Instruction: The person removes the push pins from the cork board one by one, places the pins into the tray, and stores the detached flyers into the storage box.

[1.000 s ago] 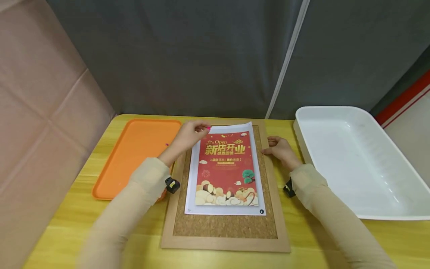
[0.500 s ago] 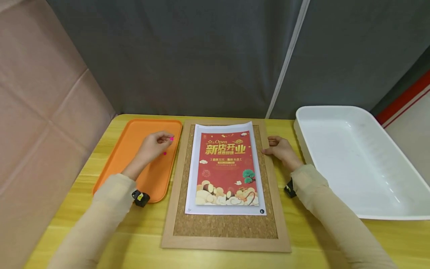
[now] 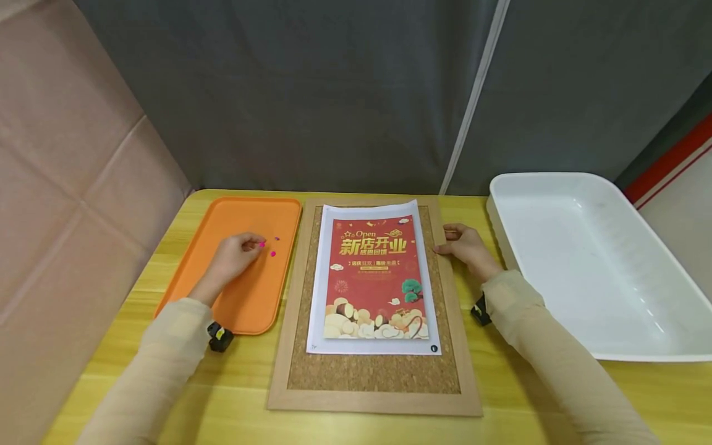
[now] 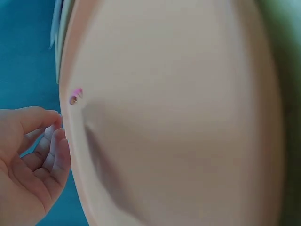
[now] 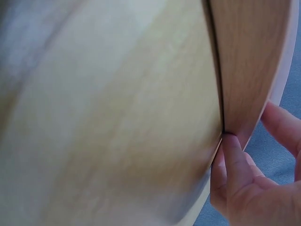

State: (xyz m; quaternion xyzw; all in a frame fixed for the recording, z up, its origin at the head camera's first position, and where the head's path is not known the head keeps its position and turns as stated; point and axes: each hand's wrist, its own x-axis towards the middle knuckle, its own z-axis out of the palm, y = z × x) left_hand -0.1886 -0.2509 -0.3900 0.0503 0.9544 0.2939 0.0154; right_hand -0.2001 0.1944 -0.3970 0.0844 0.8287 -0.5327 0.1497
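Note:
In the head view my left hand (image 3: 235,254) is over the orange tray (image 3: 245,296), with a pink push pin (image 3: 262,245) pinched at its fingertips. The left wrist view hides that pin; there the left hand (image 4: 35,162) has its thumb and index finger together. Two more pink push pins (image 3: 273,253) lie on the tray near the fingers. My right hand (image 3: 466,248) grips the right edge of a wood-framed corkboard (image 3: 372,376), its thumb over the frame. On the board lies a white sheet with a red poster (image 3: 375,281) print, its upper edge slightly curled.
A deep white tub (image 3: 589,266) stands on the right of the yellow wood-grain table (image 3: 122,346). Behind the table hangs a dark grey curtain (image 3: 295,99), and a pinkish padded wall (image 3: 72,185) rises at the left.
My left hand has moved from the sheet's top left corner leftward and down to above the orange tray, the pink push pin still at its fingertips. The right hand has stayed on the frame.

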